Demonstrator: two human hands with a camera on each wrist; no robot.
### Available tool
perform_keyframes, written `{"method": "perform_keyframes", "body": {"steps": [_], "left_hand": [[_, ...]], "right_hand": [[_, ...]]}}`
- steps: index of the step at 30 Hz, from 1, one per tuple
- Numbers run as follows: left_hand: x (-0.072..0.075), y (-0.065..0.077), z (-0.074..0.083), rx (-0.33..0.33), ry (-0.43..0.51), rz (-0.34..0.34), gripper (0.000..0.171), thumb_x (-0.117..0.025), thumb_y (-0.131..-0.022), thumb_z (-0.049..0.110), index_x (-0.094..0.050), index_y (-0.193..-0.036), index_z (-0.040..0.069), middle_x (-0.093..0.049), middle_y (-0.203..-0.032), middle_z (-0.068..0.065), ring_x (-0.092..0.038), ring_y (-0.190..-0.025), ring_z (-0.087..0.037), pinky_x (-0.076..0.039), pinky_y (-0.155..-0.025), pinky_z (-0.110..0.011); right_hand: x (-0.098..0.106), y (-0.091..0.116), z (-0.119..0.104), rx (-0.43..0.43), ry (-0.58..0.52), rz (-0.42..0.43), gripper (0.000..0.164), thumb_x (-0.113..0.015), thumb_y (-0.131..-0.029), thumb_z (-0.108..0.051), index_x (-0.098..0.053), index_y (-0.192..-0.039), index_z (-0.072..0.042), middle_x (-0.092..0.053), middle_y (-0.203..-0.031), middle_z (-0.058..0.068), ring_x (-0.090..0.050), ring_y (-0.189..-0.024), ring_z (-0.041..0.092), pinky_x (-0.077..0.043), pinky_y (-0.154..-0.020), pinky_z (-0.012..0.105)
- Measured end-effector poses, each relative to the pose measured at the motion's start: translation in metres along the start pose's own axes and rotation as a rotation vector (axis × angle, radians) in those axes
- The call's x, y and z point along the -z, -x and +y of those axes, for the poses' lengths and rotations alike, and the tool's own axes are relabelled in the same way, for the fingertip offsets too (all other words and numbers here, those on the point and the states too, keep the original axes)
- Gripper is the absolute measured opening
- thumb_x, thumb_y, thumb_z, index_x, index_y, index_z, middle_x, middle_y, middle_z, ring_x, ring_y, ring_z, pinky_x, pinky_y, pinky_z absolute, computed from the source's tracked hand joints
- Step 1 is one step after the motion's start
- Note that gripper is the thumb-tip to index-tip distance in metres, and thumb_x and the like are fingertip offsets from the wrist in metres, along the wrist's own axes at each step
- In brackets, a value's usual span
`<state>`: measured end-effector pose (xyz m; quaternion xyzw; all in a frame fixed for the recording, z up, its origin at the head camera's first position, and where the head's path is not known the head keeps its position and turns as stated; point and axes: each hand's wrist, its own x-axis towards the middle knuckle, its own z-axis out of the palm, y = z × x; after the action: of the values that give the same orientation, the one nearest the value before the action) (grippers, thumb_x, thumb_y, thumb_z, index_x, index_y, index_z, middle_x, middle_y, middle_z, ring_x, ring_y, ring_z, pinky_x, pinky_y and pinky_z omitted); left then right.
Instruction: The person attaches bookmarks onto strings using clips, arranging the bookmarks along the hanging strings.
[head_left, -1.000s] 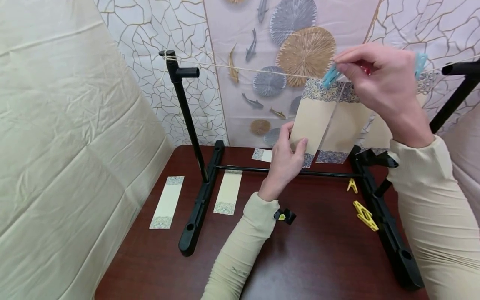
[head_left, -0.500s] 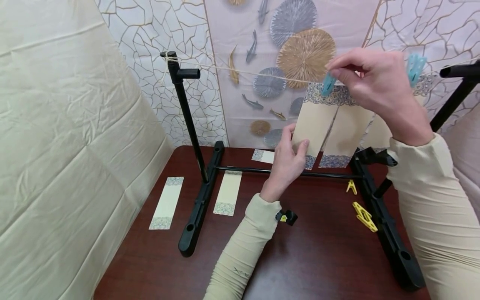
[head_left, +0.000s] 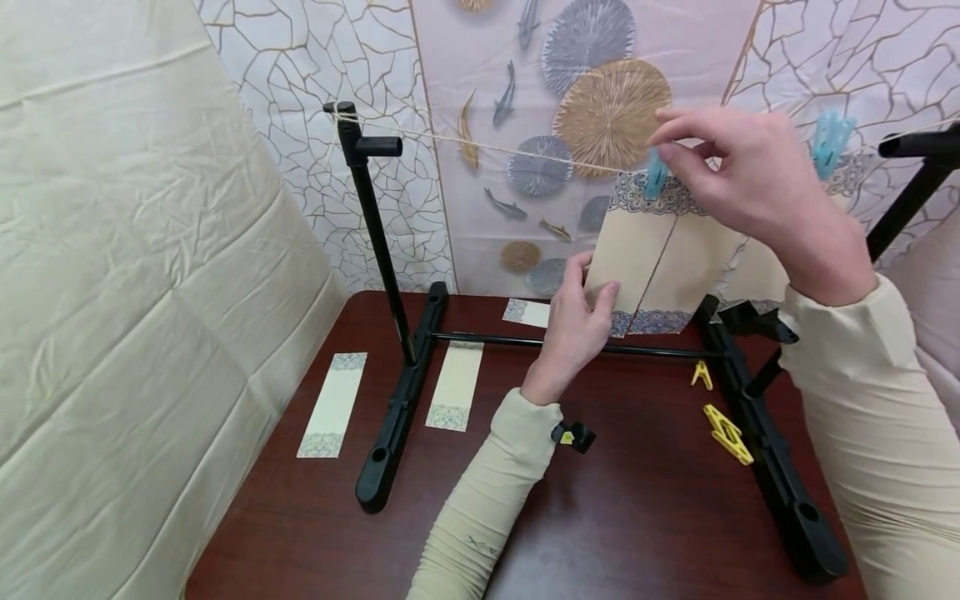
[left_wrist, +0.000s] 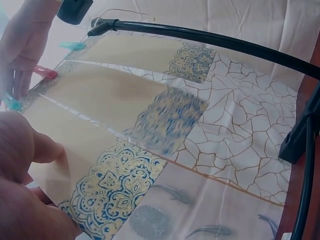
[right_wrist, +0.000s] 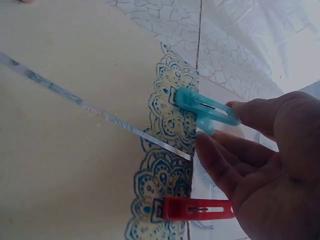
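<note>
On the bench point(head_left: 615, 517), a black frame point(head_left: 397, 408) carries a cord point(head_left: 495, 147) from which our leftmost patterned card point(head_left: 630, 250) hangs; our left grip point(head_left: 572, 329) pinches it near its bottom, likely for steadiness, while our right grip point(head_left: 765, 179), loose, touches the turquoise clip point(head_left: 656, 177) fastening its top.

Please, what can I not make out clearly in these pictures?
Head view: the red clip, hidden behind the right hand; right wrist view shows it.
Head view: one end of the rear table card, behind the left hand.
Left wrist view: lower pattern of the middle hanging card, blurred.
</note>
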<state>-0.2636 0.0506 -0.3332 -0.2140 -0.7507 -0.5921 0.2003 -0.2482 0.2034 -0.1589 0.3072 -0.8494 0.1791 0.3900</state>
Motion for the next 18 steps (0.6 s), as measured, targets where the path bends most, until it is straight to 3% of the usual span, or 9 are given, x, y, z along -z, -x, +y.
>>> {"method": "perform_keyframes", "body": {"steps": [5,8,12,14,15,18], "left_hand": [[0.001,0.001,-0.007,0.010,0.017,-0.009,0.040,-0.059,-0.096,0.013,-0.045,-0.133,0.011,-0.064,-0.110,-0.011,-0.060,-0.090,-0.014,-0.047,-0.076,-0.017],[0.004,0.002,-0.012,0.010,0.033,-0.016,0.040,-0.059,-0.096,0.013,-0.046,-0.133,0.011,-0.064,-0.106,-0.011,-0.058,-0.084,-0.010,-0.046,-0.072,-0.017],[0.008,0.003,-0.017,0.008,0.036,-0.025,0.039,-0.059,-0.095,0.014,-0.046,-0.132,0.012,-0.065,-0.100,-0.010,-0.055,-0.077,-0.007,-0.044,-0.067,-0.016],[0.011,0.004,-0.019,0.008,0.037,-0.031,0.038,-0.059,-0.096,0.013,-0.046,-0.132,0.011,-0.065,-0.097,-0.010,-0.054,-0.076,-0.006,-0.043,-0.067,-0.016],[0.013,0.004,-0.021,0.007,0.036,-0.034,0.038,-0.059,-0.096,0.013,-0.046,-0.131,0.010,-0.065,-0.095,-0.010,-0.053,-0.076,-0.006,-0.043,-0.067,-0.016],[0.018,0.005,-0.026,0.009,0.036,-0.038,0.036,-0.058,-0.096,0.011,-0.046,-0.130,0.009,-0.064,-0.092,-0.009,-0.054,-0.077,-0.007,-0.044,-0.067,-0.016]], "right_hand": [[0.004,0.009,-0.002,-0.009,0.041,0.061,0.022,-0.058,-0.095,-0.009,-0.071,-0.112,-0.002,-0.065,-0.131,0.012,-0.036,-0.079,-0.030,-0.031,-0.070,0.007],[0.005,0.017,-0.004,0.038,0.061,0.113,0.020,-0.059,-0.094,-0.006,-0.072,-0.108,0.001,-0.068,-0.124,0.015,-0.047,-0.076,-0.013,-0.028,-0.074,0.003],[0.005,0.033,-0.007,0.073,0.042,0.155,0.016,-0.061,-0.092,-0.001,-0.073,-0.102,0.004,-0.071,-0.113,0.019,-0.061,-0.082,0.023,-0.029,-0.081,-0.001],[0.005,0.041,-0.008,0.078,0.040,0.148,0.015,-0.062,-0.092,-0.001,-0.073,-0.101,0.004,-0.071,-0.110,0.019,-0.063,-0.087,0.030,-0.028,-0.083,-0.002],[0.005,0.046,-0.007,0.073,0.034,0.144,0.015,-0.062,-0.091,-0.001,-0.073,-0.101,0.003,-0.072,-0.109,0.018,-0.063,-0.088,0.029,-0.029,-0.083,-0.003],[0.007,0.059,-0.004,0.082,0.045,0.099,0.017,-0.061,-0.092,-0.003,-0.072,-0.104,0.002,-0.072,-0.108,0.018,-0.061,-0.089,0.008,-0.030,-0.084,-0.003]]}}
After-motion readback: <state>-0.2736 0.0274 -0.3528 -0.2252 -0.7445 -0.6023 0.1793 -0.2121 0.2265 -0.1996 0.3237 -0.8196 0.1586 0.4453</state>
